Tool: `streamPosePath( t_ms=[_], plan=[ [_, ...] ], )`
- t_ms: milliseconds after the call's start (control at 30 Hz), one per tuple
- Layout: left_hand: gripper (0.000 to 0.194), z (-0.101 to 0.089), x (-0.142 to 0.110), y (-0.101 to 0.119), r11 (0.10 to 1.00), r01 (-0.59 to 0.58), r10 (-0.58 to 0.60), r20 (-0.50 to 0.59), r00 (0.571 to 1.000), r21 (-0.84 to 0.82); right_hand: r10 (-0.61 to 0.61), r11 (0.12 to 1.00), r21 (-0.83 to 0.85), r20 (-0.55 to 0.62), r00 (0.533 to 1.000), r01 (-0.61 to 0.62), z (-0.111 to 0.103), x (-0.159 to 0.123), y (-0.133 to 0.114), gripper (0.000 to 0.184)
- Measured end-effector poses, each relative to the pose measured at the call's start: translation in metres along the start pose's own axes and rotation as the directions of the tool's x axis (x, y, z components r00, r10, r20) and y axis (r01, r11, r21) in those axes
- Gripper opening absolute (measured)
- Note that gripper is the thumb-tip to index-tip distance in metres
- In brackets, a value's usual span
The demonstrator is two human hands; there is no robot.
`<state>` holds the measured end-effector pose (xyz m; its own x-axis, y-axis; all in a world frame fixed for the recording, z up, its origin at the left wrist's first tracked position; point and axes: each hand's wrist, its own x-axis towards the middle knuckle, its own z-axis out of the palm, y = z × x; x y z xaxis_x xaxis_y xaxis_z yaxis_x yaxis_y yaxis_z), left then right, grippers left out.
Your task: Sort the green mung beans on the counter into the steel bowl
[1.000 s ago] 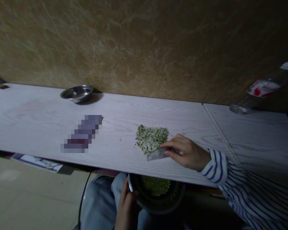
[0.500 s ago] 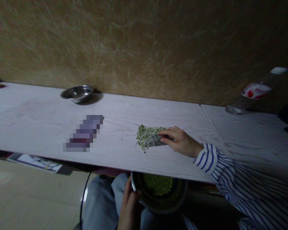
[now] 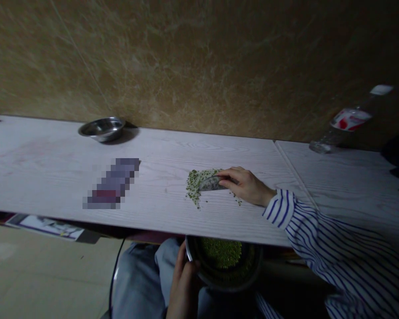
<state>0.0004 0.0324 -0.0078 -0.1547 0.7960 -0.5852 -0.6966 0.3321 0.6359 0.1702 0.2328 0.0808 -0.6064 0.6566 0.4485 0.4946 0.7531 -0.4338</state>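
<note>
the right hand [image 3: 248, 185] pinches a grey flat-edged scraper [image 3: 213, 183] over the scattered chopped green bits [image 3: 193, 182] on the white wood-grain worktop [image 3: 159, 195]. below the worktop's front edge, the left hand [image 3: 185, 280] grips a round dark metal bowl [image 3: 224, 283].

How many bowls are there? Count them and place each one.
2: a small metal bowl on the table near the wall, and a larger bowl of green grains below the table's front edge, in the left hand.

Dim marbled wall [image 3: 173, 66] behind a pale wood-grain counter [image 3: 159, 177].
</note>
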Motion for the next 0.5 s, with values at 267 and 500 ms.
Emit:
streamPosePath(
  t_ms=[267,500],
  plan=[
    [0.073,0.001,0.007,-0.007,1.000,0.031,-0.031,-0.090,0.995,-0.006,0.109,0.994,0.023,-0.172,0.979,-0.106,-0.009,-0.001,-0.002,0.021],
    [0.075,-0.002,0.009,-0.006,0.998,0.049,-0.052,-0.117,0.992,-0.030,0.212,0.972,-0.045,-0.240,0.947,-0.229,-0.012,0.001,0.014,0.022]
  ],
)
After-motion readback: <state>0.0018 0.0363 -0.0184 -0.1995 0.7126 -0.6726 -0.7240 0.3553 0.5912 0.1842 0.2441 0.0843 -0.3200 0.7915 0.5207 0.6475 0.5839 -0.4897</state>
